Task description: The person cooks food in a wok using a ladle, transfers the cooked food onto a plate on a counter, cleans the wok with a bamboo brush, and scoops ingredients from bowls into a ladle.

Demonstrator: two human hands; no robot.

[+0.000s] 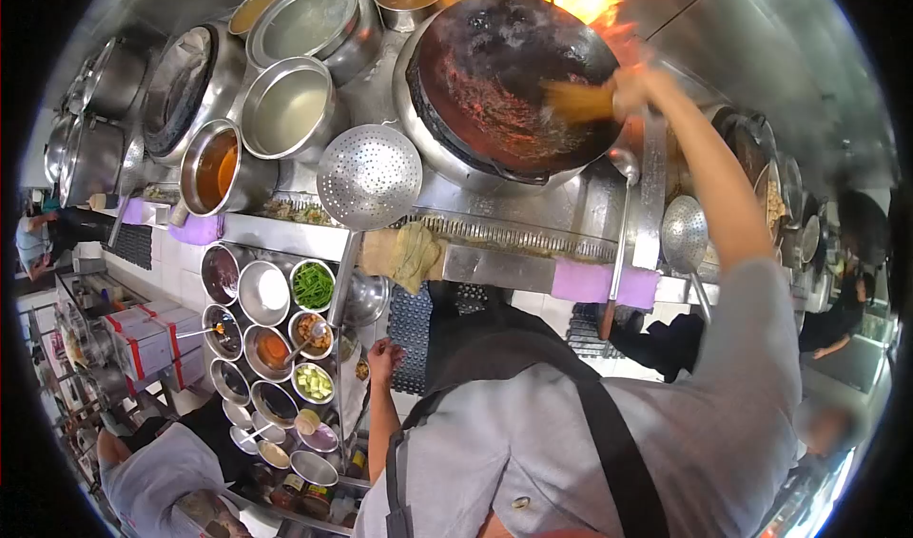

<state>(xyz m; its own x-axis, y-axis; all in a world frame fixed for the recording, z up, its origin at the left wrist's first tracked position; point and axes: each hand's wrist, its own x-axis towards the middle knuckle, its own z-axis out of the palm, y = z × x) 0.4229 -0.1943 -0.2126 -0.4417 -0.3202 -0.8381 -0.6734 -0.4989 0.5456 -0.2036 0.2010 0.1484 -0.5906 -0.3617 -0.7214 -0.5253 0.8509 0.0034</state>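
A large dark wok [495, 53] sits tilted on the range, with flames behind its upper right rim. My right hand [639, 93] is closed around a bristled brush [578, 102], whose blurred bristles are inside the wok at its right side. Reddish-brown liquid or residue [475, 110] covers part of the wok's inner surface. Down beside the bowls, my left hand [384, 359] hangs near the counter edge with its fingers curled; whether it holds anything is too small to tell. A ladle [623, 224] lies right of the wok.
A perforated strainer [370, 177] and metal pots [293, 108] of liquid stand left of the wok. Several ingredient bowls [313, 285] fill the lower left rack. A folded cloth [416, 256] lies on the front edge. Another person [162, 476] is at the lower left.
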